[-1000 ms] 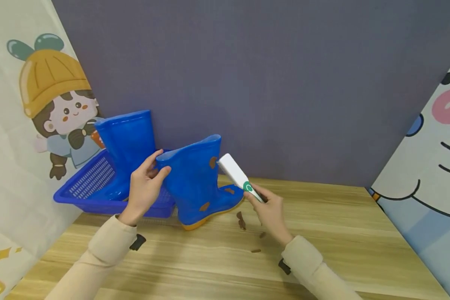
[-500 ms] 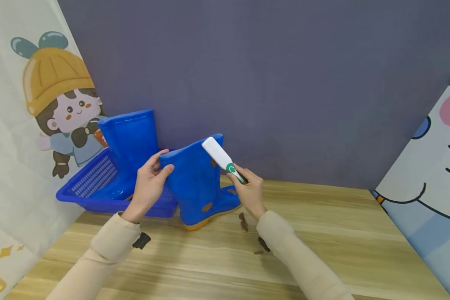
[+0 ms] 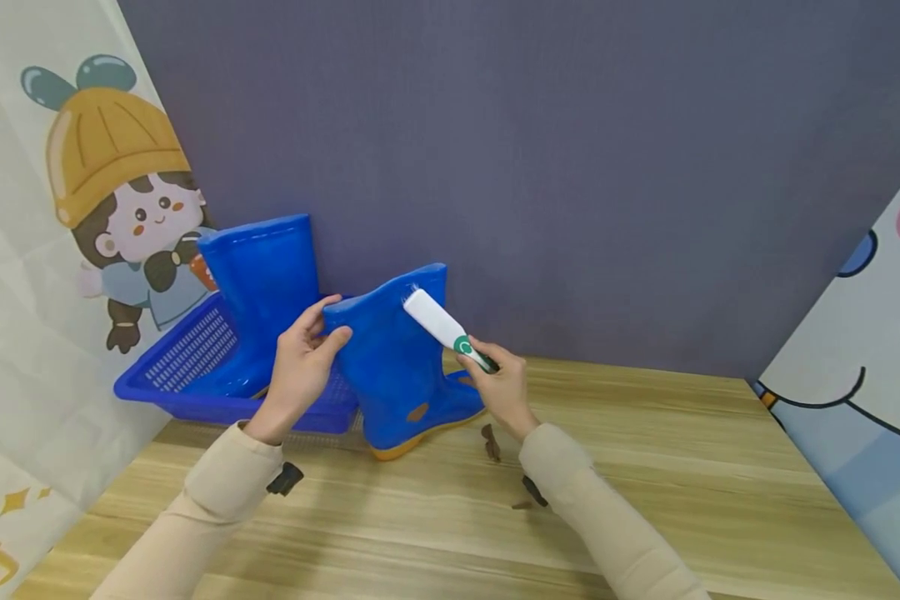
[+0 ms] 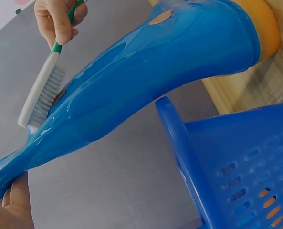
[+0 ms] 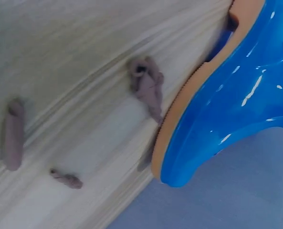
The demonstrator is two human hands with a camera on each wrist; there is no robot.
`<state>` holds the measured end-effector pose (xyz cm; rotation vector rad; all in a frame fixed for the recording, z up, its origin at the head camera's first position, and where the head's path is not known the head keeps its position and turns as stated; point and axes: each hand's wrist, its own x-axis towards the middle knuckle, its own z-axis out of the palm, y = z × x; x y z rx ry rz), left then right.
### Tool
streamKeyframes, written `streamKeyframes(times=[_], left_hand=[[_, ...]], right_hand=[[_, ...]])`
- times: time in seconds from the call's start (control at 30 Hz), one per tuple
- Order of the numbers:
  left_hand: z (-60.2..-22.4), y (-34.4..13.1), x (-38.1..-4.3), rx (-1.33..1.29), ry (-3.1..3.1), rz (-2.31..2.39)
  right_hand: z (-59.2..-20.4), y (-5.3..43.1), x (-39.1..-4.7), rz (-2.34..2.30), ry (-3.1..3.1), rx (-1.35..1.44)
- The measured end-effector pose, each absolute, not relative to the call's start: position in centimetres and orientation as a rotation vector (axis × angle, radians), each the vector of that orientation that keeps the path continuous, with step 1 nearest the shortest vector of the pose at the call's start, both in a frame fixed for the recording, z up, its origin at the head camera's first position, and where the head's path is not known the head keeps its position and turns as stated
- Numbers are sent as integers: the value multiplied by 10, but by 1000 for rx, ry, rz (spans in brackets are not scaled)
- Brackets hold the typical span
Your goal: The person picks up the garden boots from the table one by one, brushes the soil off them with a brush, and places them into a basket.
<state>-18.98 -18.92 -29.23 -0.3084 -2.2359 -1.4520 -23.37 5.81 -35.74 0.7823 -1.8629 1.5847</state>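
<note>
A blue rain boot with a yellow-orange sole stands on the wooden table, brown patches on its surface. My left hand pinches the rim of its shaft between thumb and fingers. In my right hand is the green-and-white handle of a scrub brush. The brush's bristles touch the upper shaft; the left wrist view shows them beside a brown patch, which the brush head hides in the head view. Another brown patch is near the ankle.
A second blue boot stands in a blue plastic basket at the left, close behind the held boot. Brown crumbs lie on the table by the toe. A grey wall panel rises behind.
My right hand has moved left and up with the brush, from the shaft's right edge onto its upper face, then the brush head dipped slightly. My left hand keeps its hold on the rim.
</note>
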Motion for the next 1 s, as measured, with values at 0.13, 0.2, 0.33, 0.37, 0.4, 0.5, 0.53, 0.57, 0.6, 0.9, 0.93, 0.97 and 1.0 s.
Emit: streamKeyframes(times=[0.13, 0.2, 0.33, 0.37, 0.4, 0.5, 0.53, 0.57, 0.6, 0.9, 0.93, 0.97, 1.0], left_hand=[[-292, -192, -189, -289, -2223, -1459], [-292, -194, -190, -283, -2214, -1475], [-292, -197, -192, -279, -2193, -1521], [-293, -197, -192, -276, -2191, -1525], [-293, -198, -192, -275, -2187, -1535], [-294, -198, -193, -274, -2181, -1548], [-294, -198, -193, -277, -2185, -1546], [-294, -197, -193, -283, -2187, -1545], [-295, -197, -193, -288, -2191, -1543], [-299, -193, -194, -285, -2217, -1543], [-299, -194, -194, -286, -2218, -1545], [-299, -194, -194, -288, -2217, -1546], [-299, -194, -194, -288, -2216, -1544]], right_hand=[[-364, 63, -233, 1468, -1890, 784], [-367, 67, -234, 1355, -1884, 794], [-375, 80, -247, 1217, -1801, 895], [-375, 84, -251, 1182, -1780, 927], [-373, 87, -255, 1146, -1753, 963], [-361, 92, -265, 1043, -1668, 1059], [-355, 93, -267, 1011, -1649, 1078], [-348, 93, -270, 976, -1635, 1089], [-343, 94, -272, 946, -1628, 1092], [-337, 99, -287, 792, -1755, 1068], [-340, 100, -287, 787, -1770, 1069], [-343, 100, -288, 789, -1784, 1068], [-345, 100, -288, 791, -1801, 1067]])
